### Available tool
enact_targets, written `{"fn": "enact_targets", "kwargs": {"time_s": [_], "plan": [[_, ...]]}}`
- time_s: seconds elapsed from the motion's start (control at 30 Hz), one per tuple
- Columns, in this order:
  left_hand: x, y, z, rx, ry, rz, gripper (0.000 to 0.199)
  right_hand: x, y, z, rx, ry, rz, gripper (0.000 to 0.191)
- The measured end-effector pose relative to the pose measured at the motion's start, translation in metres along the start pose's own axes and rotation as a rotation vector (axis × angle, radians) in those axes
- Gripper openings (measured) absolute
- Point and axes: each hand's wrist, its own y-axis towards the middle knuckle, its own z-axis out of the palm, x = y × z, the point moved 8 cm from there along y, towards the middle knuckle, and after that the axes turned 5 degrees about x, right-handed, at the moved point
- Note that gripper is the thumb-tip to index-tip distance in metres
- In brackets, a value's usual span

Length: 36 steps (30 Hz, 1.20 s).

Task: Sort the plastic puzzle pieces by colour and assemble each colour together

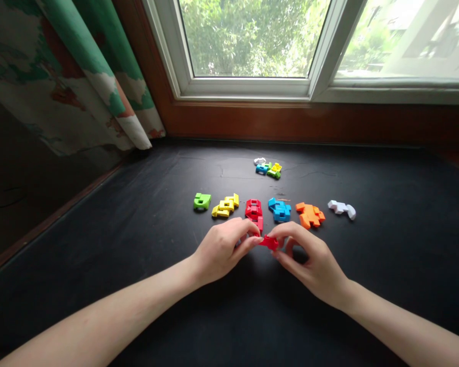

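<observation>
Between my two hands is a small red plastic toy piece point(270, 242), partly covered by my fingertips. My left hand point(224, 250) pinches its left end between thumb and index finger. The thumb and fingers of my right hand point(309, 257) close on its right end. Just beyond the fingers lie more red pieces point(254, 209) in a cluster. To their left are a yellow group point(226, 205) and a green piece point(202, 201). Blue pieces point(280, 210), an orange piece point(310, 215) and a white piece point(342, 209) continue the row to the right.
Farther back on the black tabletop point(137, 229) sits a small mixed pile with a white piece point(259, 161), a blue piece point(261, 169) and several green and yellow ones. A window frame point(248, 89) borders the far edge. A patterned curtain point(110, 86) hangs at the left.
</observation>
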Motion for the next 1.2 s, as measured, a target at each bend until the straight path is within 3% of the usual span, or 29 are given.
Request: {"fn": "enact_targets", "kwargs": {"time_s": [0.23,0.47,0.73,1.2], "plan": [[-0.002,0.001,-0.001,0.011,0.016,0.034,0.024,-0.001,0.002,-0.006,-0.035,-0.098,0.098,0.010],[-0.012,0.000,-0.001,-0.007,0.107,0.203,0.011,-0.002,0.003,-0.004,-0.021,-0.172,0.114,0.012],[-0.014,0.002,-0.001,0.085,0.369,0.285,0.018,-0.006,0.001,-0.011,-0.048,-0.175,0.202,0.028],[-0.005,0.007,-0.001,0.142,0.566,0.221,0.025,-0.004,0.002,-0.007,-0.006,-0.106,0.182,0.026]]}}
